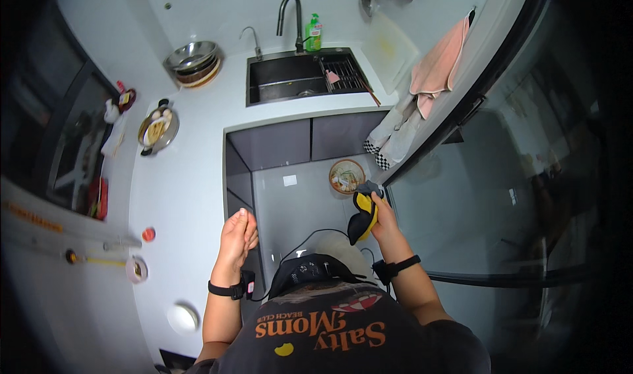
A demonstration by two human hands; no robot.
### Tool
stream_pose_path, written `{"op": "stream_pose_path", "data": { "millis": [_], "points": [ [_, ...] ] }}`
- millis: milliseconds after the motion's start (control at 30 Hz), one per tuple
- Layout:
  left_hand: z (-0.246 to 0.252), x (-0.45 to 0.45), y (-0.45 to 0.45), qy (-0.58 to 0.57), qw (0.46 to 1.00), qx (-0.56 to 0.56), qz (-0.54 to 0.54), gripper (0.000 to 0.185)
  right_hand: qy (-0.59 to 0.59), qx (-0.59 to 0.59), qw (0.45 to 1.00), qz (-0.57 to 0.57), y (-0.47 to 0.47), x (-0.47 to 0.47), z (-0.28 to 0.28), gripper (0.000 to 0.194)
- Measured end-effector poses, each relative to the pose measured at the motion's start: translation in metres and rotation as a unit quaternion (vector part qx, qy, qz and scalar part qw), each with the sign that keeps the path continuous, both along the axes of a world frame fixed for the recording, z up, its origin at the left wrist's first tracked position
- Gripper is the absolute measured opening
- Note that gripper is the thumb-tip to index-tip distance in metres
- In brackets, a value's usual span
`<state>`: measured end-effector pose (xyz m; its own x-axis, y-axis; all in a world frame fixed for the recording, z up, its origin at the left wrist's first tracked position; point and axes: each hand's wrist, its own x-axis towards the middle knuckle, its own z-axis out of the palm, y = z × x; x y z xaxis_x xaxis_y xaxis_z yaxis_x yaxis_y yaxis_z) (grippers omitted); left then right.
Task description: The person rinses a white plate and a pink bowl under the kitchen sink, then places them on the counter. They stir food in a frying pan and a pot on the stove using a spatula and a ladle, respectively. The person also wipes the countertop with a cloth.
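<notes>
My right hand (384,218) grips a bundle of yellow and black cloth (363,218), with a piece of grey cloth (370,188) at its upper end; whether these are gloves or something else, I cannot tell. Just beyond the bundle a round waste bin (347,176) with scraps in it stands on the grey floor. My left hand (240,233) is raised near the inner edge of the white counter, its fingers curled together, and nothing shows in it. Both wrists wear black straps with small devices, and a dark cable runs between my arms.
A black sink (284,88) with a drying rack lies ahead under a tap (298,23). Left on the counter (193,141) are a steel pot (170,131) with food and stacked bowls (190,55). A pink towel (440,67) hangs beside the glass door (474,191) at right.
</notes>
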<state>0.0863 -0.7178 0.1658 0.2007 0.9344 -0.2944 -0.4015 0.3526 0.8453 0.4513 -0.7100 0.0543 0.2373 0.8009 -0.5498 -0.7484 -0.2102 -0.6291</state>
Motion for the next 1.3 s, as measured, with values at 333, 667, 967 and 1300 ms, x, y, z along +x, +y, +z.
{"op": "stream_pose_path", "data": {
  "millis": [333,667,967,1300],
  "points": [
    [-0.008,-0.02,0.177,0.033,0.99,-0.056,0.129,0.053,0.035,-0.001,0.999,0.027,0.336,0.043,-0.074,0.028],
    [-0.01,0.001,0.307,0.149,0.964,-0.153,0.156,0.04,0.004,-0.029,0.996,0.082,0.624,0.111,-0.058,0.052],
    [-0.001,0.04,0.373,0.454,0.856,0.1,0.224,0.062,0.423,0.2,0.741,0.482,0.606,-0.049,-0.056,0.066],
    [0.015,0.063,0.301,0.663,0.644,0.316,0.212,0.057,0.341,0.03,0.551,0.761,0.376,-0.255,0.097,0.086]
  ]
}}
